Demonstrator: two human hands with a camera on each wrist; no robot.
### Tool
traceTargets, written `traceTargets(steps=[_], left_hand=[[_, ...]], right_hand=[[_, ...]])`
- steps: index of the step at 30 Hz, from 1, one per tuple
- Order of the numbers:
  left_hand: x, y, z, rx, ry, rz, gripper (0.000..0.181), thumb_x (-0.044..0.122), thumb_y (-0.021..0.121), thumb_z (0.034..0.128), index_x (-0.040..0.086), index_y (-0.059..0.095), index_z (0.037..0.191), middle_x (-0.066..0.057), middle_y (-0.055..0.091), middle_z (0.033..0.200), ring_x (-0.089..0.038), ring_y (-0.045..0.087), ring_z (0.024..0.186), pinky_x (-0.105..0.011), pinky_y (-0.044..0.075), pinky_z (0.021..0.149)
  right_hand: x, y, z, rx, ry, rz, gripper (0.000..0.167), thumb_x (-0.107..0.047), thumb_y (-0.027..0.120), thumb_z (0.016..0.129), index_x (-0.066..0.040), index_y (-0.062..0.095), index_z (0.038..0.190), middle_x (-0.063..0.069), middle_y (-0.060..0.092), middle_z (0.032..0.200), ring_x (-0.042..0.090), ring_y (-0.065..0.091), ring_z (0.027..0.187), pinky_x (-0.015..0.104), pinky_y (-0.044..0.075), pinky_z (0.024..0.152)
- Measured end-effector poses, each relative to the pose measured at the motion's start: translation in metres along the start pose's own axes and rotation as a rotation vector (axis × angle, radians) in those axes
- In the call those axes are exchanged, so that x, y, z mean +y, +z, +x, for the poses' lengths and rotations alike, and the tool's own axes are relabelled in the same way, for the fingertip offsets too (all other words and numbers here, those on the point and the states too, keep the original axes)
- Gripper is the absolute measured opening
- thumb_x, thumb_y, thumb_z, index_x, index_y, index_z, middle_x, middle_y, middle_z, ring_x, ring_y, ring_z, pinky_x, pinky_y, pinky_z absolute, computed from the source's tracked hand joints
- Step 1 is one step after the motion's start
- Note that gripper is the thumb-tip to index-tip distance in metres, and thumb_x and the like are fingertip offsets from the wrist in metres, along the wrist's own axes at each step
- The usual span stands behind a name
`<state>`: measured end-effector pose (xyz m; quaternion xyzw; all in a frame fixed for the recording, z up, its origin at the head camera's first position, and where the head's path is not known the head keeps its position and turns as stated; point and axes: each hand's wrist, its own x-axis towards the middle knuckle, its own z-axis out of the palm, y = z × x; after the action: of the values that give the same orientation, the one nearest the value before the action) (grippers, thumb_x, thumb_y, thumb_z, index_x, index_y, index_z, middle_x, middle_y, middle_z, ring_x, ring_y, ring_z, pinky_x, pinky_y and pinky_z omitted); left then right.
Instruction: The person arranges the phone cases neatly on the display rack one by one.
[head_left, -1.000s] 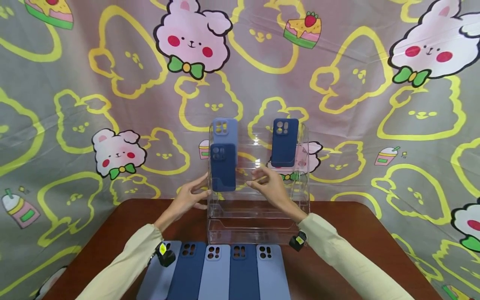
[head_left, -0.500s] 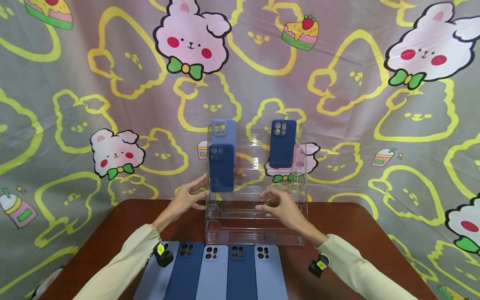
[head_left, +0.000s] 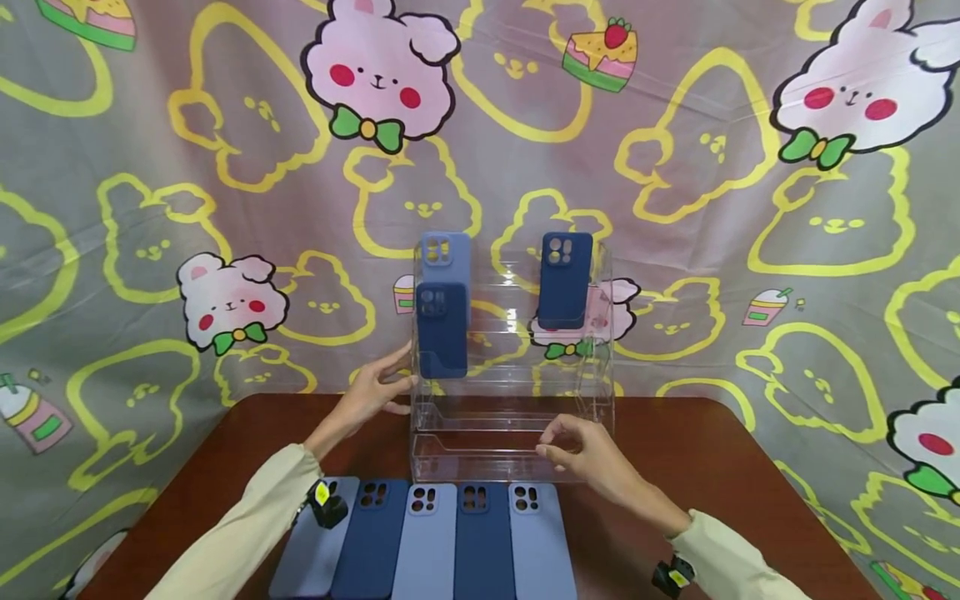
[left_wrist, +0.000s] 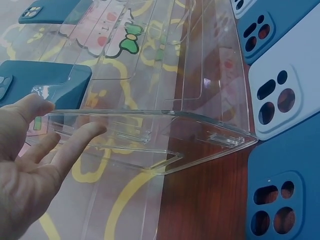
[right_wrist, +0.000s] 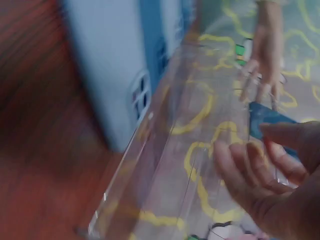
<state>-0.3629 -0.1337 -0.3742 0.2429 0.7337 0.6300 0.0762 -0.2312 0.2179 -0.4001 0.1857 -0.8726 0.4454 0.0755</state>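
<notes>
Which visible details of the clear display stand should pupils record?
The clear display stand looks like colourless plastic, with stepped ledges, front lips and side panels. It stands upright on the brown table. It holds a light blue phone case at upper left, a dark blue case below, and another dark blue case at upper right. The left hand touches its left side.

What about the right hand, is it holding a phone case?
No, the head view shows nothing in the right hand.
</notes>
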Motion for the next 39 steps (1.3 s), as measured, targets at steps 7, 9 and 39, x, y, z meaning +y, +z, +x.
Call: traceTargets(steps=[7,9,39], left_hand=[[-0.001,0.001,0.001,0.007,0.016,0.015,0.071,0.004,0.06,0.1057,0.012,0.025,0.167,-0.028,0.033,0.165,-0.057,0.05,0.135,-0.051,0.066,0.082],[0.0,0.0,0.002,0.009,0.015,0.022,0.071,0.004,0.06,0.1058,0.014,0.026,0.167,-0.027,0.033,0.166,-0.056,0.05,0.135,-0.051,0.066,0.083],[-0.003,0.002,0.001,0.023,-0.005,0.005,0.071,0.006,0.062,0.1051,0.014,0.028,0.167,-0.026,0.032,0.167,-0.053,0.052,0.136,-0.049,0.067,0.083]], right_hand=[[0.008,0.015,-0.014,-0.031,-0.223,-0.194,0.013,-0.006,0.078,0.094,-0.013,0.068,0.099,-0.004,0.066,0.096,0.007,0.066,0.086,0.025,0.062,0.073],[0.012,0.02,-0.018,-0.061,-0.231,-0.238,0.014,-0.01,0.079,0.094,-0.013,0.069,0.103,-0.002,0.067,0.099,0.01,0.067,0.086,0.025,0.062,0.071],[0.035,0.031,-0.046,-0.268,0.403,-0.13,0.098,-0.023,0.1,0.065,0.009,0.048,0.142,0.036,0.049,0.123,0.024,0.061,0.063,0.034,0.057,0.041]])
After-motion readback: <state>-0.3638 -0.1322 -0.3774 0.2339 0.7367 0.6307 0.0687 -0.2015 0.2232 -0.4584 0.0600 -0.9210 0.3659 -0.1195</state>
